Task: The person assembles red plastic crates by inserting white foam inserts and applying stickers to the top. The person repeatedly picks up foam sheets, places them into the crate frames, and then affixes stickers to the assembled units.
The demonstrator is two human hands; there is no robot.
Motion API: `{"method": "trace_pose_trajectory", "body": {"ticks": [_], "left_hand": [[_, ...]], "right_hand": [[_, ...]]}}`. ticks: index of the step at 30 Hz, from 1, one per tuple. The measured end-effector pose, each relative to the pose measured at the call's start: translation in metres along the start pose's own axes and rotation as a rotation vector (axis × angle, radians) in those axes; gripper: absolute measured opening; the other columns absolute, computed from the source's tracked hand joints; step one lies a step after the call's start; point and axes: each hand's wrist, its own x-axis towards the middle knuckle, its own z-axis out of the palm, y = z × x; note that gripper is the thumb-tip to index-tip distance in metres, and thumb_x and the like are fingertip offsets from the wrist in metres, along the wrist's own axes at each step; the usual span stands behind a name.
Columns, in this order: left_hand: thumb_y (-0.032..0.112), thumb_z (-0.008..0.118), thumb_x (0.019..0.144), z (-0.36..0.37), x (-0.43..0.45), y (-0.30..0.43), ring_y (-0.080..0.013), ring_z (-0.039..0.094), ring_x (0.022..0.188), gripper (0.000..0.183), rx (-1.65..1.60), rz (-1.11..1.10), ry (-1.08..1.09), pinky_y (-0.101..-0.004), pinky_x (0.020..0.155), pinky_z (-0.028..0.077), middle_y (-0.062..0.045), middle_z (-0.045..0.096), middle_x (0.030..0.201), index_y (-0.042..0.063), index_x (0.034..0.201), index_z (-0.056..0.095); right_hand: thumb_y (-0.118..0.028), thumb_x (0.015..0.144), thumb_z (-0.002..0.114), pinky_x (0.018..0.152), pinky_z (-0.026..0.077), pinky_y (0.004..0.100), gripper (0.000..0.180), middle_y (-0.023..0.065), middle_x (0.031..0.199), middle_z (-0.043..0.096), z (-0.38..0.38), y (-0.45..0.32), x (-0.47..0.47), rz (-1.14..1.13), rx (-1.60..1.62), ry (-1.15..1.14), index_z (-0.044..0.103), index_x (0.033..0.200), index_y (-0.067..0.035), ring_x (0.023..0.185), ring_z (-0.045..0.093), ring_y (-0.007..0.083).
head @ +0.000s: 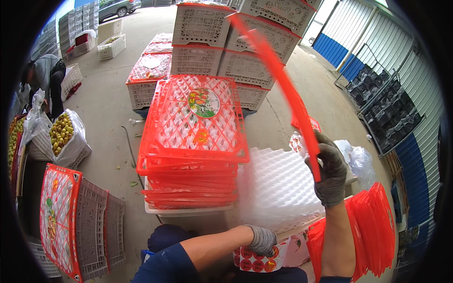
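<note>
Raised at the right, my right hand [329,169] in a dark glove grips the lower end of a red plastic crate lid [288,92], seen edge-on and blurred. My left hand [262,241], in a grey knit glove, rests over a sheet of round red stickers [252,263] in front of me; whether its fingers pinch anything is hidden. Beyond it lie white foam liner sheets [283,180]. Directly ahead, a stack of red lids [191,194] is topped by a lattice lid [177,120] bearing an oval fruit label [203,102], with white foam beneath it.
More red lids [371,226] stand on edge at the right. Crates [200,65] are stacked high ahead, and lidded crates [93,219] stand at left. Farther left, another person [47,78] bends near a bag-lined crate of fruit [76,141]. A black rack [385,106] lines the right wall.
</note>
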Motion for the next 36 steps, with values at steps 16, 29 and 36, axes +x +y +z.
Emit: {"method": "trace_pose_trajectory", "body": {"ticks": [16, 29, 36], "left_hand": [[0.043, 0.067, 0.095, -0.006, -0.004, -0.001, -0.0448, 0.072, 0.096, 0.048, 0.052, -0.037, 0.024, -0.0515, 0.089, 0.056, -0.026, 0.076, 0.098, -0.002, 0.103, 0.079], [0.05, 0.064, 0.099, 0.002, 0.016, -0.01, -0.0351, 0.076, 0.087, 0.047, 0.05, -0.113, -0.104, -0.0469, 0.085, 0.057, -0.018, 0.079, 0.089, 0.006, 0.1, 0.083], [0.05, 0.064, 0.098, 0.008, 0.023, -0.018, -0.0411, 0.074, 0.093, 0.051, 0.009, -0.166, -0.146, -0.0494, 0.088, 0.056, -0.022, 0.077, 0.098, 0.003, 0.111, 0.078]], "right_hand": [[-0.015, 0.088, 0.08, 0.117, 0.045, 0.0508, 0.051, 0.0187, 0.143, 0.064, 0.003, -0.025, -0.03, 0.005, -0.713, -0.502, 0.068, 0.137, -0.01, 0.138, 0.055, 0.0419], [-0.06, 0.09, 0.078, 0.124, 0.039, 0.0468, 0.101, 0.0257, 0.158, 0.052, -0.358, -0.113, -0.164, 1.385, -1.495, -0.407, 0.04, 0.163, -0.002, 0.149, 0.047, 0.0389], [-0.032, 0.085, 0.091, 0.119, 0.046, 0.0448, 0.081, 0.02, 0.154, 0.059, -0.413, -0.12, -0.236, 1.443, -1.225, -0.099, 0.056, 0.155, -0.011, 0.142, 0.057, 0.0372]]}}
